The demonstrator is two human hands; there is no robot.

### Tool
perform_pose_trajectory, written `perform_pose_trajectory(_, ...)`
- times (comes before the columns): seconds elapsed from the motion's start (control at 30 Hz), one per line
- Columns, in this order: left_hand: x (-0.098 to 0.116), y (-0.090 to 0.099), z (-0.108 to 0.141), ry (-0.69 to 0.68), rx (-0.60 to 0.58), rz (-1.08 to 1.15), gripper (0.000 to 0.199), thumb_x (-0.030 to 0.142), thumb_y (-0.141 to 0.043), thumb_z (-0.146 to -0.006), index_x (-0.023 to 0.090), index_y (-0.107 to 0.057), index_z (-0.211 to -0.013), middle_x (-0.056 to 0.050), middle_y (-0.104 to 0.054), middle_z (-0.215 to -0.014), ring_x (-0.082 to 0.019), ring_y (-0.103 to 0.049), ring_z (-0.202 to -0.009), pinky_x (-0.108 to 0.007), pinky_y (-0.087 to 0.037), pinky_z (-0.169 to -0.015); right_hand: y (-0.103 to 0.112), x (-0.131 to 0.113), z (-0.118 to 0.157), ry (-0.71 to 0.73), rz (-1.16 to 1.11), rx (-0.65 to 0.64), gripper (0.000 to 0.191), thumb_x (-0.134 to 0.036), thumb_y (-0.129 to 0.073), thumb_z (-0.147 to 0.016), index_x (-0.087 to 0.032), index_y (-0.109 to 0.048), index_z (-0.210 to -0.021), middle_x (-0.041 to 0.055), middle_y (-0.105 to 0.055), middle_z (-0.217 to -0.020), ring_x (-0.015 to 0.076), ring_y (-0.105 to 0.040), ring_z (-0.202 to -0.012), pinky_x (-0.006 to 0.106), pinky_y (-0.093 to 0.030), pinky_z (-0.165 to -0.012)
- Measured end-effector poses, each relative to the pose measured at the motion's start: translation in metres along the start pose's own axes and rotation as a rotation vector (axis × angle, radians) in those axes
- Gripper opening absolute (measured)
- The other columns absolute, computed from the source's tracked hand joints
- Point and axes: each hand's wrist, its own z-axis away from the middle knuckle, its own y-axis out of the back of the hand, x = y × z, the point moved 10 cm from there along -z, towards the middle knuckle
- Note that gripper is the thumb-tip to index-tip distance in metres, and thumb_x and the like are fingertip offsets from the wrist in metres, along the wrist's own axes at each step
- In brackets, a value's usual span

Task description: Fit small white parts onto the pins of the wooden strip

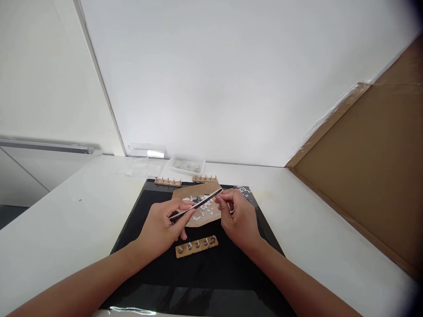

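Note:
My left hand (165,222) is closed on a slim, flat black stick with a white edge, which looks like a nail file (201,203). Its far end slants up to the right, beside my right hand (238,215). The fingertips of that hand are pinched together; what they hold is too small to make out. Below both hands, on a brown paper sheet (183,192), lie many small white pieces (199,217) and a dark green bit. Nearer to me is a wooden-looking strip (197,247) bearing a row of several metal pegs with white bits.
Two similar pegged strips (168,182) stand at the back of the black mat (211,281). Behind them are a translucent tray (187,164) and clear plastic (142,167). More white pieces (243,190) lie at the mat's right corner. A cardboard panel (363,167) rises on the right.

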Motion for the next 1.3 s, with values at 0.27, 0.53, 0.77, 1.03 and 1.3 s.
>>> perform_pose_trajectory(0.27,0.006,0.0,0.001,-0.033,0.025,-0.042,0.02,0.036,-0.067,-0.098,0.019,-0.077,-0.096,-0.008,-0.079,-0.12,-0.008,-0.068,-0.043,-0.019,-0.058,-0.044,-0.007,-0.005,0.001,0.038,0.007,-0.018,0.011,-0.027,-0.054,-0.104,-0.024,-0.058,-0.095,0.0053,-0.072,-0.091,0.021,-0.07,-0.081,0.035,-0.052,-0.074)
perform_pose_trajectory(0.53,0.009,0.004,0.005,0.024,0.06,-0.007,0.021,0.038,-0.069,-0.096,0.019,-0.077,-0.093,-0.008,-0.079,-0.119,-0.008,-0.067,-0.041,-0.019,-0.057,-0.043,-0.007,-0.007,-0.001,0.01,-0.005,-0.05,0.012,-0.028,-0.055,-0.103,-0.025,-0.061,-0.093,0.0048,-0.074,-0.088,0.0223,-0.071,-0.08,0.036,-0.052,-0.073)
perform_pose_trajectory(0.77,0.002,0.007,0.003,0.095,0.077,0.04,0.02,0.039,-0.072,-0.094,0.019,-0.076,-0.096,-0.007,-0.079,-0.117,-0.008,-0.068,-0.043,-0.017,-0.055,-0.04,0.001,0.005,-0.003,-0.072,-0.221,-0.025,0.017,-0.037,-0.058,-0.104,-0.025,-0.06,-0.094,0.0054,-0.072,-0.092,0.0201,-0.07,-0.075,0.035,-0.056,-0.07)
perform_pose_trajectory(1.03,-0.006,0.0,0.004,0.148,0.03,0.06,0.024,0.041,-0.071,-0.094,0.019,-0.077,-0.097,-0.008,-0.079,-0.113,-0.01,-0.068,-0.044,-0.017,-0.053,-0.036,0.006,0.005,-0.003,-0.088,-0.206,0.015,0.016,-0.037,-0.06,-0.104,-0.024,-0.06,-0.095,0.0039,-0.07,-0.089,0.0187,-0.069,-0.073,0.034,-0.056,-0.071)
perform_pose_trajectory(1.3,0.0,-0.003,0.005,0.081,0.011,0.01,0.018,0.036,-0.069,-0.096,0.02,-0.078,-0.1,-0.004,-0.079,-0.101,-0.008,-0.069,-0.044,-0.015,-0.055,-0.041,-0.002,-0.007,0.002,-0.015,-0.124,-0.046,0.012,-0.032,-0.059,-0.104,-0.025,-0.061,-0.094,0.0033,-0.072,-0.088,0.021,-0.071,-0.081,0.036,-0.053,-0.075)
